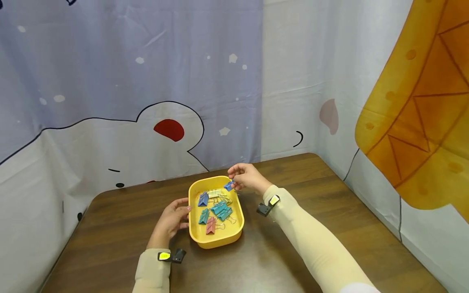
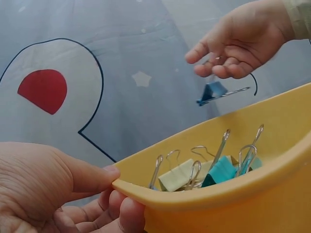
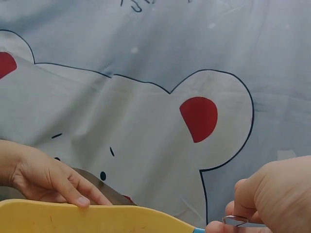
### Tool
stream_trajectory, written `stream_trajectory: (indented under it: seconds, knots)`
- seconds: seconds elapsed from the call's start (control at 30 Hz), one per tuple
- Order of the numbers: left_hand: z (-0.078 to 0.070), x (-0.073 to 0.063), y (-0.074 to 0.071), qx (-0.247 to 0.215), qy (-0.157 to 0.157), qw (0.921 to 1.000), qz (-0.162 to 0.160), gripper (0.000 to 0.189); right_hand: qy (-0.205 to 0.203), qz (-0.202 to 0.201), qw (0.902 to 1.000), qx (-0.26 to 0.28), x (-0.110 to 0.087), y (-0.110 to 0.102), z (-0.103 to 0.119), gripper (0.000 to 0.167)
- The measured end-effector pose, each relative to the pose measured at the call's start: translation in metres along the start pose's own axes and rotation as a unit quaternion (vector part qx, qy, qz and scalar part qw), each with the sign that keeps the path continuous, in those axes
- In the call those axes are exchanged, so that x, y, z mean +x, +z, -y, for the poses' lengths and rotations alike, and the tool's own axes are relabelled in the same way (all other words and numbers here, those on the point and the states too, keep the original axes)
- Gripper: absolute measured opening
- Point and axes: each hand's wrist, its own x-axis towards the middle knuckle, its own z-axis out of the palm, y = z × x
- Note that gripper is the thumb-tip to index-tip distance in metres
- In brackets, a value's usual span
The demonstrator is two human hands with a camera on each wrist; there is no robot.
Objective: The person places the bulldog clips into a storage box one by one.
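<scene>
A yellow plastic tray (image 1: 216, 244) stands on the table with several binder clips in it. My left hand (image 1: 172, 217) grips its left rim, thumb on top and fingers against the outer wall in the left wrist view. Over the tray's far right corner, my right hand (image 1: 250, 178) pinches a blue binder clip (image 2: 213, 91) by a wire handle; the clip hangs above the rim. Inside lie a dark blue clip (image 1: 203, 199), cream clips (image 2: 178, 175), teal clips (image 1: 219, 208) and a red clip (image 1: 210, 225). The right wrist view shows only a sliver of the held clip.
The brown wooden table (image 1: 293, 252) extends on both sides of the tray. A printed curtain (image 1: 220, 81) hangs behind the table and along its right side. Each sleeve carries a wrist strap with a small black camera (image 1: 178, 256).
</scene>
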Motion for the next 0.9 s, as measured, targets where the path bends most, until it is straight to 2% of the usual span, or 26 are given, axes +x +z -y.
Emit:
stream_trajectory:
  seconds: [0.53,0.9]
  knots:
    - [-0.007,-0.002,0.001,0.033,-0.013,0.9994,0.003,0.045,0.008,-0.013,0.9989,0.044,0.017,0.026,-0.002,0.019]
    - [-0.010,-0.002,0.002,0.034,-0.014,0.9993,0.009,0.045,0.024,-0.042,0.9979,0.043,0.022,0.026,-0.008,0.016]
